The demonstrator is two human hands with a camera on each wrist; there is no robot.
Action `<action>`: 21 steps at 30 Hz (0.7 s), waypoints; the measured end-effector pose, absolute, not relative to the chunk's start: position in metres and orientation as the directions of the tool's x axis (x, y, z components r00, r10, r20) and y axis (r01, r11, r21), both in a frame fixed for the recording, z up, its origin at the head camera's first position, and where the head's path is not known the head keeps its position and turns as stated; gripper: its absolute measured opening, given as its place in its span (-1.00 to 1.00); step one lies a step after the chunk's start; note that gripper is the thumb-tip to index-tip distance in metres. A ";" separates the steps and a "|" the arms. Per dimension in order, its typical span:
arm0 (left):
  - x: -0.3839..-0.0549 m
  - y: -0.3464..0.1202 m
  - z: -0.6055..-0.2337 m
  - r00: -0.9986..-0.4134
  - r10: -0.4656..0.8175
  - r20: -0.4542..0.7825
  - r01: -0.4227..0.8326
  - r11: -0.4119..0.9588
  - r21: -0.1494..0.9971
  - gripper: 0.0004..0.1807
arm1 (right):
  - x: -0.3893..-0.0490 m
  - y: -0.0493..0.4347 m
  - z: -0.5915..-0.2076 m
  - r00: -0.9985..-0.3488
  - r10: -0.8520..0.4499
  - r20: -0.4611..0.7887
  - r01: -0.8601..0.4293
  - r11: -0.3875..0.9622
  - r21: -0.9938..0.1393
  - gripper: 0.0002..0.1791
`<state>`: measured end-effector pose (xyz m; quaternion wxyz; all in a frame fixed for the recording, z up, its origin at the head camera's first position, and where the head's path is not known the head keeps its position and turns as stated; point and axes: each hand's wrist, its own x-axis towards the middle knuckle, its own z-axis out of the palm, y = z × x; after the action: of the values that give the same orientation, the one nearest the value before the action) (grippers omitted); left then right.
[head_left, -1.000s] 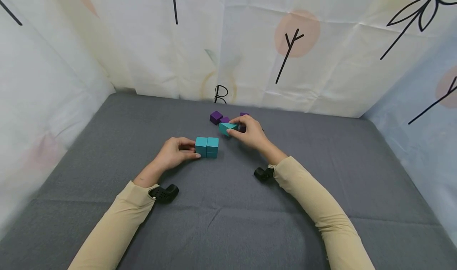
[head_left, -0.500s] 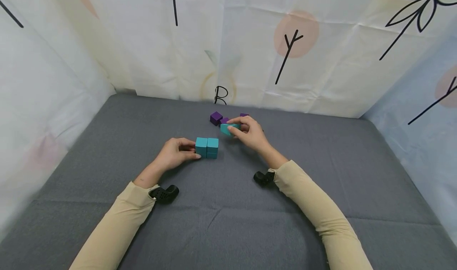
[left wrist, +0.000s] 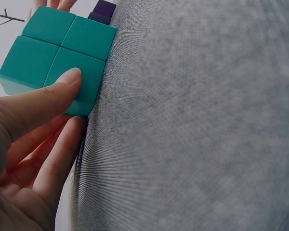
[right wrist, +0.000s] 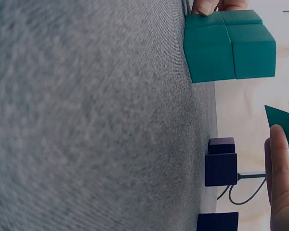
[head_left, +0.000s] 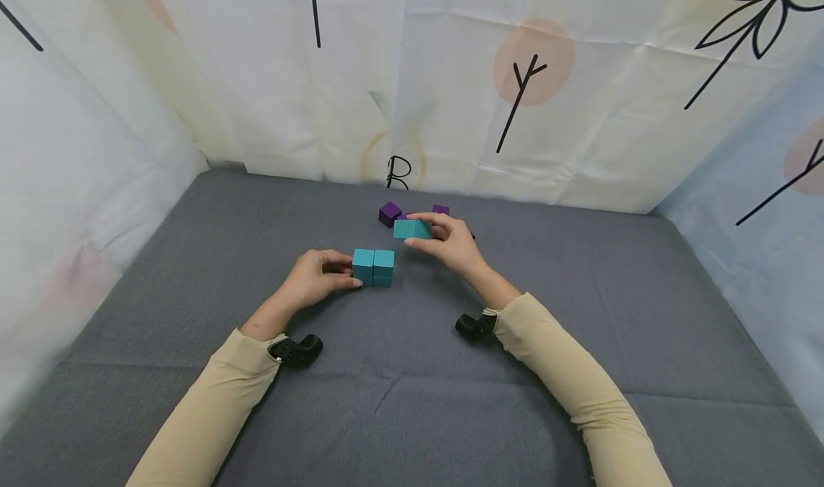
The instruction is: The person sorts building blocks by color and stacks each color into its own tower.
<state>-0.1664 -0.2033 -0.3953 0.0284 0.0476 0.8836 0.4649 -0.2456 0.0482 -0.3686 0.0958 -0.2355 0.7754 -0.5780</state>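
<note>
Your stacked cubes (head_left: pixel 363 267) and triangular block (head_left: pixel 410 229): teal. Purple cubes (head_left: pixel 389 214). Your sleeves (head_left: pixel 561 362): beige. Tablecloth (head_left: pixel 418 430): plain grey. Backdrop (head_left: pixel 444 115): white, plant-printed.

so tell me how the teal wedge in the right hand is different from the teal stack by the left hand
Shape: the teal wedge has a pointed, triangular end, while the teal stack is boxy. Size: the teal wedge looks smaller than the teal stack. Position: the right hand holds the teal wedge above the table, while the teal stack rests on it with the left hand touching its side. Both are teal.
</note>
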 end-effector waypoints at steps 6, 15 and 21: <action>-0.167 -0.203 -0.396 -0.994 0.107 -0.007 0.055 0.567 0.822 -0.58 | -0.242 0.044 -0.367 -0.865 -0.483 0.135 -0.266 0.216 -0.939 -0.49; -0.167 -0.203 -0.395 -0.995 0.101 -0.011 0.049 0.570 0.820 -0.58 | -0.234 0.038 -0.362 -0.892 -0.417 0.176 -0.303 0.260 -0.917 -0.56; -0.166 -0.203 -0.394 -0.994 0.105 -0.017 0.046 0.570 0.820 -0.59 | -0.229 0.034 -0.360 -0.889 -0.435 0.144 -0.290 0.290 -0.912 -0.54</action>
<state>-0.1664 -0.2031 -0.3941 0.0318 0.0427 0.8854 0.4617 -0.2292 0.0338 -0.3604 0.0657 -0.2262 0.8004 -0.5512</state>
